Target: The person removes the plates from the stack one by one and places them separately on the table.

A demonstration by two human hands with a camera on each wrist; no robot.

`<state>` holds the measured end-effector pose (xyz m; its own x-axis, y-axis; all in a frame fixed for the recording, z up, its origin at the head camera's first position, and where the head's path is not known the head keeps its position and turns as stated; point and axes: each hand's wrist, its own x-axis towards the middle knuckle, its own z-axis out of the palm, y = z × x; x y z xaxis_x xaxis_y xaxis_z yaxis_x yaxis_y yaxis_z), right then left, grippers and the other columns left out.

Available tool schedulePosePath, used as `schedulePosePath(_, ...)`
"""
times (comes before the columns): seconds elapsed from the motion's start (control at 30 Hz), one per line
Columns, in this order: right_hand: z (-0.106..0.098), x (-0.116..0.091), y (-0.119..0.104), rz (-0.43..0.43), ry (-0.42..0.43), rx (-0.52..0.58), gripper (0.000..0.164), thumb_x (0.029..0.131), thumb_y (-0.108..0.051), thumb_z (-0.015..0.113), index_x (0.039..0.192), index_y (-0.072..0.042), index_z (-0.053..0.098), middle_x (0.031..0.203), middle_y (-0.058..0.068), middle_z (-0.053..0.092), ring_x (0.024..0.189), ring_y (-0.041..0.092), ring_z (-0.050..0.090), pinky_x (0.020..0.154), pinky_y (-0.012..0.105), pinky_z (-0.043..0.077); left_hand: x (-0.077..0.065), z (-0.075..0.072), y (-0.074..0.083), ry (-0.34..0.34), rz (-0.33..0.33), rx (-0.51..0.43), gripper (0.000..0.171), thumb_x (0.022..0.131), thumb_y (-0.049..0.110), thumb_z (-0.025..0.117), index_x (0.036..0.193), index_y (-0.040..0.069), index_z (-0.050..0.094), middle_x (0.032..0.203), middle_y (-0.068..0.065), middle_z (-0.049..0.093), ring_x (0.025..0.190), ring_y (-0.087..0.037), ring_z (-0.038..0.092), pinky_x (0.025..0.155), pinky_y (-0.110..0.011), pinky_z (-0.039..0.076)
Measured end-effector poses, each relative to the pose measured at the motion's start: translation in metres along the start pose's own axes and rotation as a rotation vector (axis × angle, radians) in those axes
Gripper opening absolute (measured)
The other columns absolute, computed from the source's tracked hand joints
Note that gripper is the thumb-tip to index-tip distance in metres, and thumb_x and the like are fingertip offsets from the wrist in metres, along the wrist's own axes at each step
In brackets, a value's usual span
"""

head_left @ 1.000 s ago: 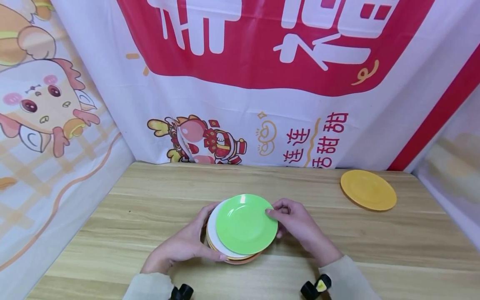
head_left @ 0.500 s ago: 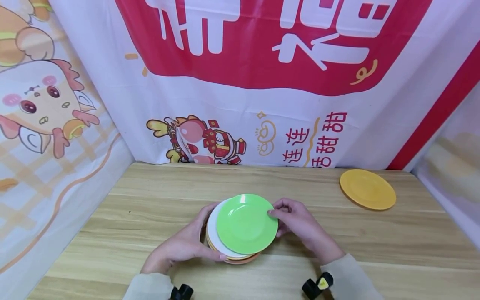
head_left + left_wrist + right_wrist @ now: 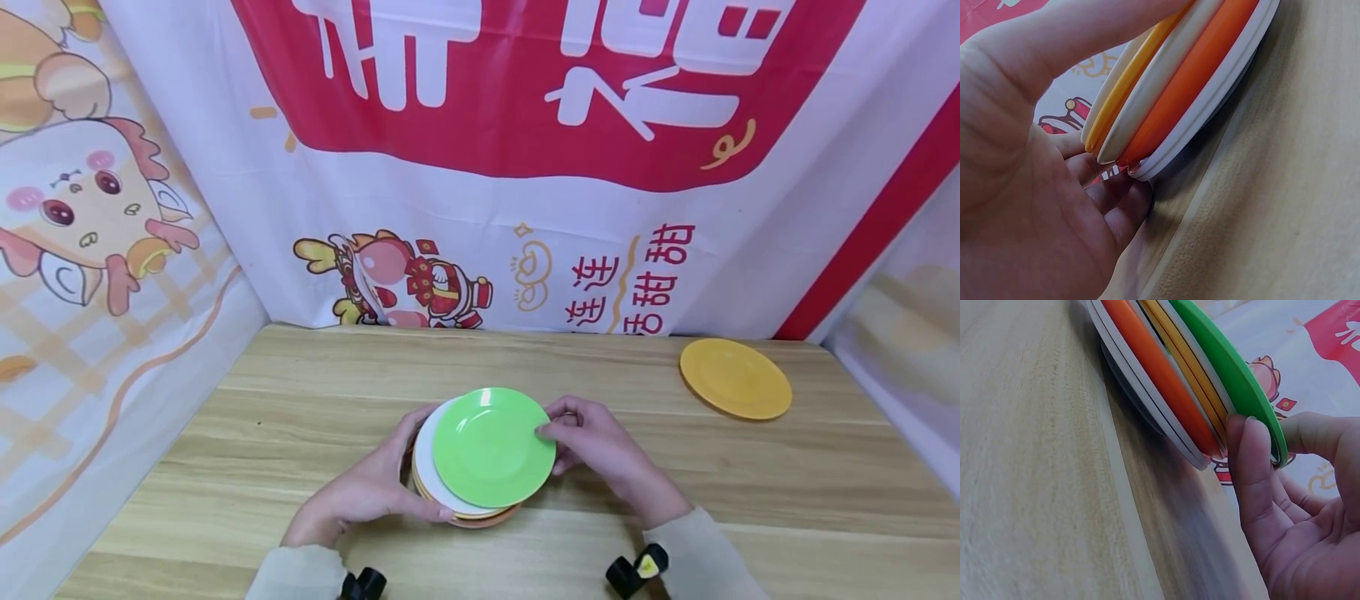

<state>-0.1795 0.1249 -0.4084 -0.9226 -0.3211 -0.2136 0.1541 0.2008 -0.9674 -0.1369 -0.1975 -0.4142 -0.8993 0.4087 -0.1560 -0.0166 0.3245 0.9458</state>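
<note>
A green plate (image 3: pixel 491 450) lies on top of a stack of plates in the head view, shifted toward the right. My right hand (image 3: pixel 596 442) pinches its right rim between thumb and fingers. On the stack's left side my left hand (image 3: pixel 375 487) holds the edges, thumb at the front and fingers round the back. Just beneath the green plate shows a white plate (image 3: pixel 425 454). Lower in the pile, the left wrist view shows a yellow rim (image 3: pixel 1125 87), an orange plate (image 3: pixel 1191 81) and a thick white rim (image 3: pixel 1207 103) near the tabletop.
A separate yellow plate (image 3: pixel 735 379) rests at the back right of the wooden table (image 3: pixel 225 450). Printed cloth (image 3: pixel 480 200) hangs along the table's back edge, with more cloth at the left and right sides.
</note>
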Motion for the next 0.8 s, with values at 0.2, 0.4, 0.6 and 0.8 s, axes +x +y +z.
schedulePosePath(0.2,-0.001,0.000,0.000,-0.004,-0.013,0.013,0.038,0.099,-0.018,0.073,0.128,0.004,0.064,0.094,0.007,0.073,0.074,0.017,0.067,0.065,0.029,0.062,0.000,0.000,0.000,0.000,0.002,0.006,0.127,0.068,0.019,0.103,0.168,0.026,0.025,0.173,-0.002,0.034,0.161,-0.031,0.026,0.134,-0.068,0.007)
schedulePosePath(0.4,-0.004,0.000,0.001,-0.012,-0.024,0.033,0.037,0.100,-0.017,0.073,0.127,0.006,0.063,0.093,0.006,0.073,0.074,0.017,0.067,0.065,0.028,0.062,-0.001,0.000,0.001,0.000,0.006,0.007,0.126,0.068,0.019,0.103,0.167,0.025,0.026,0.172,-0.002,0.035,0.160,-0.031,0.027,0.134,-0.067,0.007)
schedulePosePath(0.6,-0.009,0.000,0.002,-0.009,-0.018,0.056,0.037,0.101,-0.016,0.071,0.130,0.006,0.063,0.094,0.005,0.074,0.076,0.017,0.067,0.067,0.028,0.062,-0.001,0.000,0.002,0.005,-0.012,0.006,0.127,0.067,0.019,0.104,0.167,0.027,0.026,0.173,-0.002,0.034,0.161,-0.031,0.025,0.134,-0.067,0.006)
schedulePosePath(0.8,-0.016,0.000,0.001,-0.003,0.018,0.047,0.037,0.102,-0.017,0.071,0.132,0.004,0.063,0.095,0.005,0.074,0.079,0.019,0.068,0.070,0.028,0.063,-0.001,0.000,0.002,0.007,-0.006,0.018,0.128,0.067,0.020,0.104,0.168,0.026,0.025,0.173,-0.003,0.034,0.161,-0.030,0.027,0.134,-0.066,0.007)
